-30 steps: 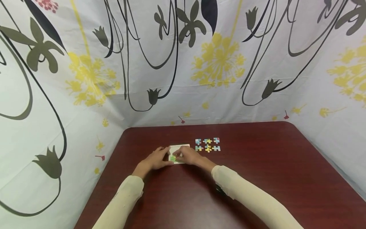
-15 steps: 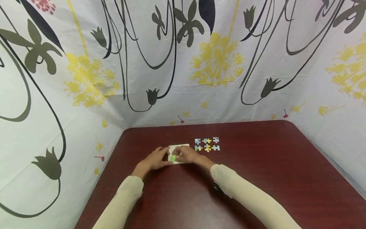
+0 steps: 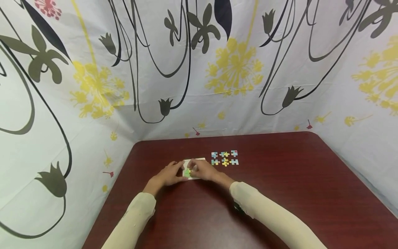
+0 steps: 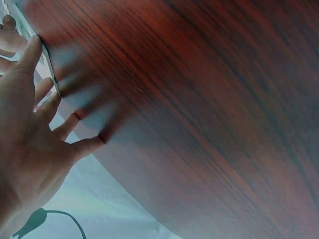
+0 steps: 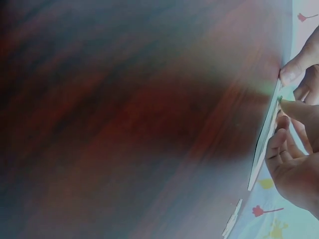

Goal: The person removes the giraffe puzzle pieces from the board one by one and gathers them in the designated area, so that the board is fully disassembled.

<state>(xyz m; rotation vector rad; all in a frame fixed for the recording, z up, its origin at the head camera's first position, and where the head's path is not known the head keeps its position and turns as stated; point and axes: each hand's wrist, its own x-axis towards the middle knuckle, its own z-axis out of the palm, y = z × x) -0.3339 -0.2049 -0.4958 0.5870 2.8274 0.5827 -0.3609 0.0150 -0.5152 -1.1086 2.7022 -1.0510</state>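
A small white puzzle board point(image 3: 200, 159) lies flat on the table, with green puzzle pieces point(image 3: 187, 174) in its near left corner. My left hand point(image 3: 169, 174) rests at the board's left side. In the left wrist view its fingers are spread, some fingertips on the table and the thumb point(image 4: 33, 47) touching the board's edge. Over the board, my right hand point(image 3: 204, 169) pinches a small puzzle piece between thumb and fingertips; the fingers mostly hide it. The right wrist view shows a bit of green at the right thumb's tip point(image 5: 283, 103), close to the board's surface.
Several loose blue and yellow puzzle pieces point(image 3: 225, 162) lie in two rows right of the board. The dark red wooden table point(image 3: 280, 166) ends at a flower-patterned cloth point(image 3: 236, 69) behind and at both sides.
The right fingers have shifted only slightly over the green area of the board. The left hand keeps its place, and the loose pieces have not moved.
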